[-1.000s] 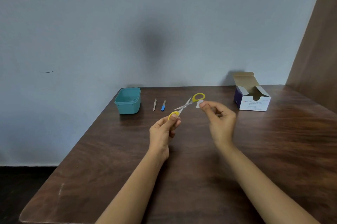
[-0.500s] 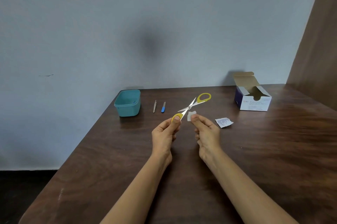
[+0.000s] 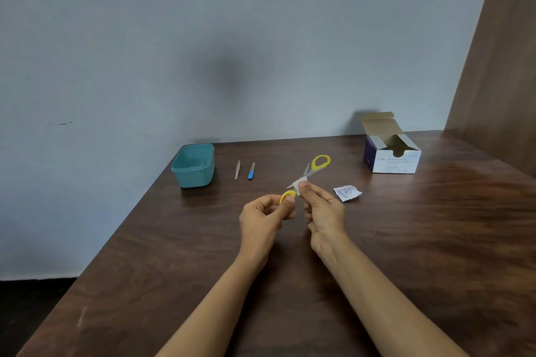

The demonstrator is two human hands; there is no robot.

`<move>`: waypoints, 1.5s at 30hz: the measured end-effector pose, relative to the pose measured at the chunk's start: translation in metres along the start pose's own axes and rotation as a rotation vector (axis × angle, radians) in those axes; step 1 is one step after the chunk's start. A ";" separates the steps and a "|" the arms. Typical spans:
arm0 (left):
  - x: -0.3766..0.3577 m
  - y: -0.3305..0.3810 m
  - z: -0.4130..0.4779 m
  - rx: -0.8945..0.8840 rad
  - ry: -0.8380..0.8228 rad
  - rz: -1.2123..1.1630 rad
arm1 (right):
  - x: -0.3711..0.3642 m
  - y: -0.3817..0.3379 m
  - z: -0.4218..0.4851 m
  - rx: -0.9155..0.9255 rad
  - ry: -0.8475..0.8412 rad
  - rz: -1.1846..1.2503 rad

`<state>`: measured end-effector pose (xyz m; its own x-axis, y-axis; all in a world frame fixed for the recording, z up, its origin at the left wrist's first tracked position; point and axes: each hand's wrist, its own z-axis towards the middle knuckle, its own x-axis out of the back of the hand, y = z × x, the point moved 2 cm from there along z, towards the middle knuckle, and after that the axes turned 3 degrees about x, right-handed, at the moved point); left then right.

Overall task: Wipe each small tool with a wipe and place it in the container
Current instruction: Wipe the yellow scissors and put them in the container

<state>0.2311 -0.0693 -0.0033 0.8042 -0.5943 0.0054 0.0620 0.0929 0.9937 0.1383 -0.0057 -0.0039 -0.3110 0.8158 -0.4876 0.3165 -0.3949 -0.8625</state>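
Two tools (image 3: 237,170) (image 3: 251,171) lie by one container (image 3: 193,175); left hand (image 3: 261,220) pinches one scissors (image 3: 320,162), right hand (image 3: 324,211) pinches one wipe (image 3: 298,182).

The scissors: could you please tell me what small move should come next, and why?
Probably slide the wipe along a blade toward its tip: the right hand pinches it onto the open scissors near the pivot, and the left hand grips one yellow handle.

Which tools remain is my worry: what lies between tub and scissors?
Head view: a slim metal tool and a blue-handled tool lie between tub and scissors.
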 end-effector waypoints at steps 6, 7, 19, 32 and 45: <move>0.001 0.002 0.001 0.041 0.029 -0.100 | 0.002 -0.004 0.003 0.033 -0.004 -0.038; 0.003 0.002 0.002 0.049 0.039 -0.127 | 0.003 -0.004 0.004 0.034 -0.005 -0.038; 0.003 0.004 0.000 0.030 -0.017 -0.088 | 0.000 -0.001 0.005 -0.001 -0.093 -0.037; -0.002 0.003 -0.002 -0.107 -0.060 0.159 | 0.002 -0.006 0.003 0.028 -0.013 -0.002; 0.002 0.002 0.001 -0.176 -0.058 0.215 | 0.001 -0.007 0.006 0.048 -0.018 -0.005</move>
<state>0.2321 -0.0711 -0.0007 0.7753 -0.5900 0.2256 -0.0007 0.3564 0.9343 0.1308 -0.0044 0.0005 -0.3288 0.8101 -0.4854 0.2720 -0.4110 -0.8701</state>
